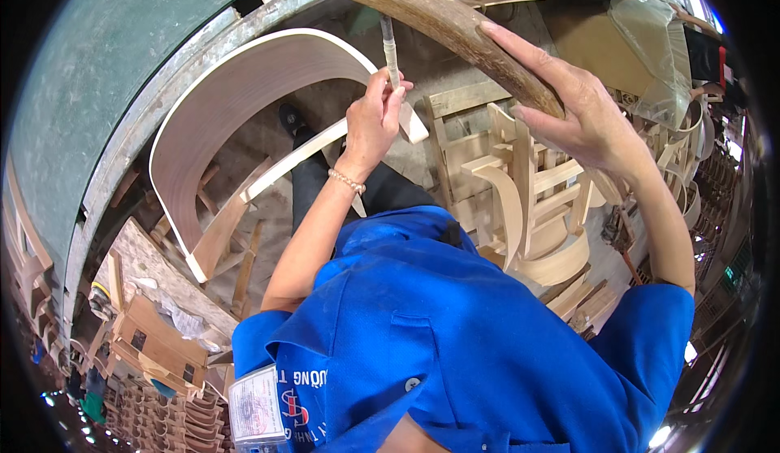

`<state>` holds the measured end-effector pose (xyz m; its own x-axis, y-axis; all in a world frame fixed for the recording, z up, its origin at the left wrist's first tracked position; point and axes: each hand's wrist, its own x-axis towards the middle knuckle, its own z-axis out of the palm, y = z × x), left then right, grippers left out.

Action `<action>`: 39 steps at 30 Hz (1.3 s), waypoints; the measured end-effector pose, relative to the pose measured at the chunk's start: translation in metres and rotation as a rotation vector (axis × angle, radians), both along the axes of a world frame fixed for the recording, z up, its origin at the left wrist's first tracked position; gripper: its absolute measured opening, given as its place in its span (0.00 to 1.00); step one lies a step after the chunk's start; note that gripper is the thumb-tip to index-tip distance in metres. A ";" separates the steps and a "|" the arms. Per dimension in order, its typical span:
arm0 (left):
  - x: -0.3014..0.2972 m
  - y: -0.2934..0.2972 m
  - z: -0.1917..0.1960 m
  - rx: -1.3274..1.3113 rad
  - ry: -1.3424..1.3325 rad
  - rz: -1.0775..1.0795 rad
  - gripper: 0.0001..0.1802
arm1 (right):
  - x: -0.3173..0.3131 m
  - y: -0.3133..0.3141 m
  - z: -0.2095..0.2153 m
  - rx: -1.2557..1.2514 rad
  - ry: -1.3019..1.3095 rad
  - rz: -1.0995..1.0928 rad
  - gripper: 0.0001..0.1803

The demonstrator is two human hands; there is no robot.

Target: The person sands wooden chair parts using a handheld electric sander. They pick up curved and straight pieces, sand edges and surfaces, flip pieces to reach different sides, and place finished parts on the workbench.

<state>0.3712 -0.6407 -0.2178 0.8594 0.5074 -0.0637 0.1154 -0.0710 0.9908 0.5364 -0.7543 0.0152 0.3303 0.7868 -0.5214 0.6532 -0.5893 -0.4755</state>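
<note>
My left hand [374, 120] pinches a thin grey-white stick-like tool [391, 47] that points up toward a dark brown curved wooden piece [439, 18]. The tool's tip is close to that piece's underside; I cannot tell whether they touch. My right hand [573, 108] grips the brown piece near its lower end, fingers stretched along the top and thumb below. A pale bent-wood chair back [236, 87] arcs just left of my left hand, with one of its ends right beside the hand. My blue shirt fills the lower frame.
Unfinished pale wooden chair frames [520, 201] stand below my right hand. Stacked chair parts [154, 347] lie at lower left. A green surface [89, 71] runs along the left. Cardboard and a clear plastic bag [650, 47] sit at upper right.
</note>
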 end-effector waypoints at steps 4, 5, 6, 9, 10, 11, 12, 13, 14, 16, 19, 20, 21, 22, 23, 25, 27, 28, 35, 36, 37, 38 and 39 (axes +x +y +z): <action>0.000 -0.002 0.003 -0.022 0.001 -0.020 0.10 | 0.010 0.002 0.004 0.329 0.038 -0.100 0.40; 0.000 -0.001 0.003 -0.030 0.005 -0.033 0.10 | 0.013 0.003 0.005 0.392 0.084 -0.157 0.41; 0.000 0.000 0.003 -0.039 0.010 -0.045 0.11 | 0.011 0.004 0.012 0.363 0.041 -0.165 0.43; -0.004 0.017 -0.010 -0.734 -0.107 -0.112 0.13 | 0.001 0.012 0.016 0.461 -0.001 -0.219 0.45; -0.007 0.022 -0.005 -0.843 -0.086 -0.102 0.13 | 0.000 0.010 0.008 0.518 -0.002 -0.259 0.44; -0.008 0.028 0.011 -0.963 -0.065 -0.113 0.13 | 0.008 -0.005 0.001 0.548 0.076 -0.376 0.42; -0.010 0.036 0.024 -1.076 -0.042 -0.117 0.14 | 0.010 -0.014 -0.006 0.501 0.082 -0.448 0.41; -0.016 0.048 0.029 -0.969 -0.034 -0.096 0.13 | 0.013 -0.020 -0.013 0.459 0.095 -0.508 0.40; -0.025 0.057 0.023 -0.909 -0.062 -0.009 0.14 | 0.015 -0.025 -0.018 0.416 0.105 -0.561 0.40; -0.049 0.081 0.015 -0.790 -0.069 0.152 0.15 | 0.008 -0.036 -0.051 0.222 0.063 -0.507 0.31; -0.093 0.106 0.013 -0.663 0.005 0.426 0.15 | -0.053 -0.021 -0.105 0.154 0.183 -0.469 0.30; -0.106 0.109 0.016 -0.634 0.020 0.483 0.15 | -0.075 -0.030 -0.141 0.275 0.052 -0.378 0.29; -0.121 0.110 0.017 -0.585 0.060 0.560 0.15 | -0.095 -0.031 -0.160 0.270 0.087 -0.313 0.30; -0.137 0.109 0.017 -0.530 0.100 0.647 0.15 | -0.111 -0.027 -0.167 0.269 0.127 -0.238 0.30; -0.151 0.111 0.018 -0.518 0.126 0.687 0.15 | -0.120 -0.016 -0.162 0.087 0.257 -0.186 0.31; -0.174 0.114 0.020 -0.502 0.185 0.763 0.14 | -0.131 0.001 -0.156 -0.019 0.367 -0.099 0.33; -0.191 0.128 0.022 -0.547 0.198 0.782 0.14 | -0.127 0.034 -0.155 0.055 0.362 -0.067 0.34; -0.191 0.134 0.025 -0.573 0.217 0.793 0.14 | -0.120 0.057 -0.157 0.042 0.371 -0.109 0.32; -0.151 0.245 0.015 -0.566 0.015 0.958 0.10 | -0.089 0.280 -0.226 0.347 0.381 -0.239 0.34; -0.138 0.264 0.013 -0.586 -0.088 0.957 0.10 | -0.085 0.308 -0.229 0.342 0.284 -0.295 0.32; -0.128 0.278 0.012 -0.559 -0.105 1.015 0.12 | -0.079 0.334 -0.219 0.335 0.538 -0.294 0.30; -0.125 0.289 0.006 -0.619 -0.320 1.033 0.14 | -0.074 0.360 -0.207 0.242 0.662 -0.242 0.38; -0.122 0.300 0.009 -0.487 -0.221 0.937 0.19 | -0.068 0.372 -0.211 0.409 0.728 -0.314 0.37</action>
<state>0.2495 -0.3403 -0.2087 0.1590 0.9313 -0.3277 -0.2661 0.3600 0.8942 0.4682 -0.3819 -0.1956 0.2584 0.8865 -0.3839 -0.0553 -0.3832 -0.9220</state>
